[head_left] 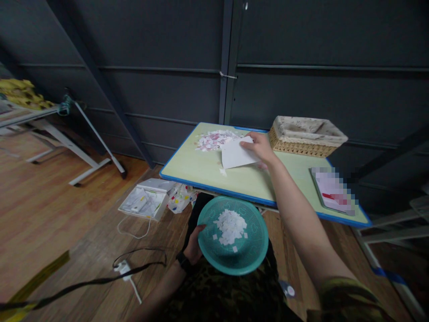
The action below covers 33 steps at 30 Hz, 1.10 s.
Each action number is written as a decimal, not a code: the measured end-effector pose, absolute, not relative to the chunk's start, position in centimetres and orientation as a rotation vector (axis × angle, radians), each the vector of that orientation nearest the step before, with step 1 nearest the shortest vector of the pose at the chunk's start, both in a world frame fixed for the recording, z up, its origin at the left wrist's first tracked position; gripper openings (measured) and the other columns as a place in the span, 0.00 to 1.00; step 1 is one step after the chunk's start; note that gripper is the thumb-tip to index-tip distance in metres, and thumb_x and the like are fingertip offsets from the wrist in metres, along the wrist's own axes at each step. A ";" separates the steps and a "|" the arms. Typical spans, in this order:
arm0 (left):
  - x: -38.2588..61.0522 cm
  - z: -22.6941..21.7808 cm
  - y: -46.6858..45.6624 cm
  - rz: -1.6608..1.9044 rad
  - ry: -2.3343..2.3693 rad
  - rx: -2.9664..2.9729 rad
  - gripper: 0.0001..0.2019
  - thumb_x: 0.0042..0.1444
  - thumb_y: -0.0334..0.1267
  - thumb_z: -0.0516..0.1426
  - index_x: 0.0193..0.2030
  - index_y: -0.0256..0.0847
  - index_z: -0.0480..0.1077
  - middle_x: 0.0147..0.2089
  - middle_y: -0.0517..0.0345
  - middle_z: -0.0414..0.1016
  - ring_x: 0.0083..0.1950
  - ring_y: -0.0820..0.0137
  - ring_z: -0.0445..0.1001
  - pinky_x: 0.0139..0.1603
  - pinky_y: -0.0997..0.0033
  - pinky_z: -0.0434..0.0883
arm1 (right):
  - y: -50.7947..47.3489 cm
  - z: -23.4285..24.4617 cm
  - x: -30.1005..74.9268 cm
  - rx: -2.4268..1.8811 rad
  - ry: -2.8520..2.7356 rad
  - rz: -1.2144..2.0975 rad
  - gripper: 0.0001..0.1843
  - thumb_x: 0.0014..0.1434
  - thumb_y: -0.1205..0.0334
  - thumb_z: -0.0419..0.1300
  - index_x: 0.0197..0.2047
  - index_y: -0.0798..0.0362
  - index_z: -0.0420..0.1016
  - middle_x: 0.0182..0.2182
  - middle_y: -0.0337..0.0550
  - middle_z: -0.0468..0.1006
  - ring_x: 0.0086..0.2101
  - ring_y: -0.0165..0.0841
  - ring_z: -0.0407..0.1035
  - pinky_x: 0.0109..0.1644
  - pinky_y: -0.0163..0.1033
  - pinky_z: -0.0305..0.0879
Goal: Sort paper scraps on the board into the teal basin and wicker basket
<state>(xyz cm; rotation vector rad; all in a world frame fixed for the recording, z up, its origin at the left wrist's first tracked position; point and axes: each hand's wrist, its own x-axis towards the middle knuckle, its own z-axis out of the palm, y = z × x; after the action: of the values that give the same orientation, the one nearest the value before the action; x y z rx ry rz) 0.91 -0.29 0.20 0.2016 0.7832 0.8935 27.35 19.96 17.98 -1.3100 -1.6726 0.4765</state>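
Note:
My right hand [259, 147] is closed on a white sheet of card [237, 154], held over the table top. Just left of the card lies a pile of small white and pinkish paper pieces [212, 139]. My left hand [194, 246] grips the left rim of a green plastic basket [258, 250], which rests on my lap below the table edge. Inside it sits a heap of small white paper pieces [230, 227], with several loose ones around it. A single white scrap [222, 171] lies on the table near the card's lower corner.
The pale table [187, 165] has a blue edge. On it stand a lined wicker basket [304, 150] at the back right and a blurred flat item [331, 192] at right. An open white box [144, 201], a plastic bag [181, 197] and a power strip [123, 269] with cables are on the floor.

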 end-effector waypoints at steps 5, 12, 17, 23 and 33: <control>0.5 2.3 0.0 0.902 0.811 0.213 0.13 0.52 0.38 0.56 0.41 0.32 0.74 0.42 0.46 0.80 0.50 0.54 0.74 0.55 0.57 0.66 | 19.9 18.1 27.3 -1.287 -1.609 0.557 0.15 0.43 0.50 0.60 0.29 0.52 0.68 0.26 0.41 0.71 0.28 0.34 0.63 0.29 0.38 0.58; -0.7 4.8 1.6 0.984 0.907 0.278 0.10 0.51 0.35 0.57 0.39 0.33 0.74 0.34 0.51 0.81 0.42 0.58 0.77 0.50 0.59 0.70 | 18.2 19.1 26.5 -1.337 -1.747 0.875 0.18 0.39 0.50 0.66 0.24 0.54 0.66 0.18 0.34 0.63 0.20 0.26 0.54 0.23 0.34 0.47; -1.5 6.5 2.1 1.023 0.965 0.288 0.12 0.50 0.35 0.56 0.42 0.34 0.73 0.30 0.55 0.81 0.36 0.61 0.78 0.45 0.60 0.72 | 17.6 19.4 26.4 -1.300 -1.691 1.039 0.19 0.40 0.52 0.67 0.24 0.53 0.63 0.16 0.32 0.61 0.18 0.24 0.53 0.20 0.33 0.47; -1.7 9.3 2.1 1.043 1.016 0.284 0.10 0.49 0.34 0.57 0.38 0.31 0.74 0.28 0.51 0.80 0.29 0.63 0.77 0.38 0.63 0.74 | 18.1 19.0 26.6 -1.210 -1.930 1.282 0.21 0.36 0.58 0.69 0.20 0.53 0.58 0.16 0.30 0.61 0.18 0.22 0.56 0.19 0.30 0.48; -1.6 9.9 2.0 1.055 1.053 0.282 0.10 0.50 0.32 0.56 0.38 0.31 0.73 0.25 0.53 0.79 0.24 0.66 0.75 0.31 0.65 0.73 | 18.0 19.1 26.4 -1.112 -1.857 1.340 0.22 0.37 0.57 0.69 0.22 0.54 0.57 0.17 0.29 0.61 0.17 0.20 0.55 0.18 0.28 0.47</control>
<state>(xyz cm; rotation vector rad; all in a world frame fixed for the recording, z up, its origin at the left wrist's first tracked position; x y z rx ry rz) -1.62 1.99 9.93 0.2824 1.0527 1.0551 26.45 18.03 19.12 -1.1115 -1.8571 1.3397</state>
